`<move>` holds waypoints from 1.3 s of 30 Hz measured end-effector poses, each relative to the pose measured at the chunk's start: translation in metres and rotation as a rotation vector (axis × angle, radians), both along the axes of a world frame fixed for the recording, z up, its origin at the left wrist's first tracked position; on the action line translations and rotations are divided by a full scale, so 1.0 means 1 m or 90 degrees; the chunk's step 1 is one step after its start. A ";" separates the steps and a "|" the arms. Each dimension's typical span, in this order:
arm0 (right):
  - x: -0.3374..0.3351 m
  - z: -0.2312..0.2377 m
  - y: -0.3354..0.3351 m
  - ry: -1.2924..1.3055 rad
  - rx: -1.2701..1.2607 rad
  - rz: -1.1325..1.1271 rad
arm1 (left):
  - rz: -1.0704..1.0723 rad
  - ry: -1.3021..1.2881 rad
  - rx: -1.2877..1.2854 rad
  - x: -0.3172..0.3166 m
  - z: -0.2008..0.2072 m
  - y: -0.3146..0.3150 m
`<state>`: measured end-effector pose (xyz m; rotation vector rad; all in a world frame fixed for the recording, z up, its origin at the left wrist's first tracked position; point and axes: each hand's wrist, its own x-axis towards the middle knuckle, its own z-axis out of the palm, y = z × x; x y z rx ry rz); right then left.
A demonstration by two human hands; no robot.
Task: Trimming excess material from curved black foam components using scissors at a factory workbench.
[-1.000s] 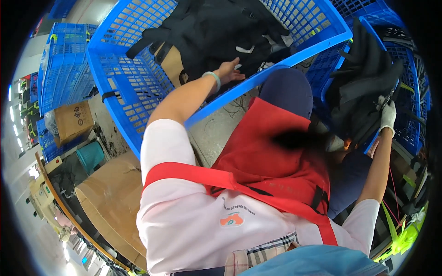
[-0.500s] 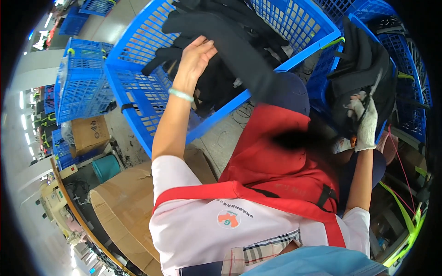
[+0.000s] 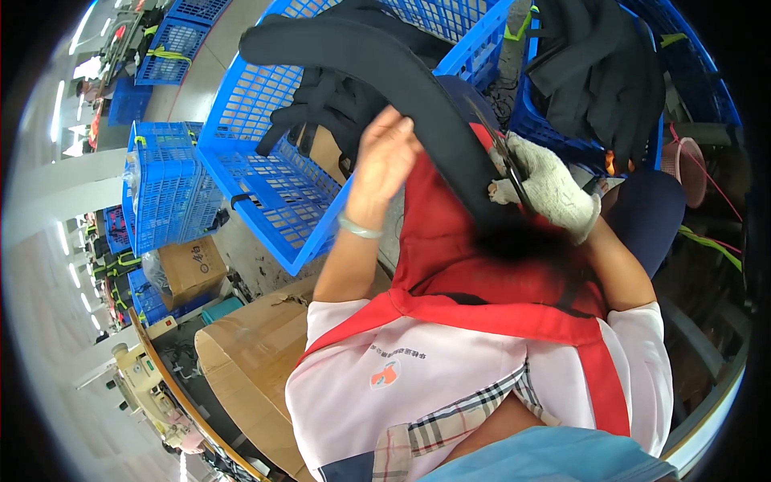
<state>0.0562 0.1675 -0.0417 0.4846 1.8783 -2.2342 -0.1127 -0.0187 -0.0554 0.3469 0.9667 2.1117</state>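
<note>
A long, curved black fabric strip stretches from over the blue crate down across my lap. My left hand, bare with a pale bangle at the wrist and slightly blurred, is closed with its fingertips at the strip's left edge. On the strip's other side, my right hand wears a whitish work glove with bare fingertips. It grips dark scissors, whose blades point up beside the strip's right edge. A dark blur hides the strip's lower end.
The blue crate ahead holds more black pieces. Black strips drape over a second crate on the right. Left of me are stacked blue crates, a carton, flattened cardboard and a sewing machine.
My right hand has come from the right-hand crate to the strip, bringing the scissors. My left hand has moved right and nearer, and the strip has swung closer to my lap.
</note>
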 end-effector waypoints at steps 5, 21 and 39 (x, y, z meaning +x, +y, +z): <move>0.024 0.010 -0.004 0.032 0.021 0.004 | -0.097 -0.084 -0.042 0.044 -0.016 0.021; 0.042 -0.012 -0.014 0.096 0.113 -0.111 | -0.016 0.019 -0.069 0.040 0.002 0.025; 0.053 -0.026 -0.011 0.080 0.299 -0.019 | -0.022 -0.005 0.008 0.062 0.006 0.033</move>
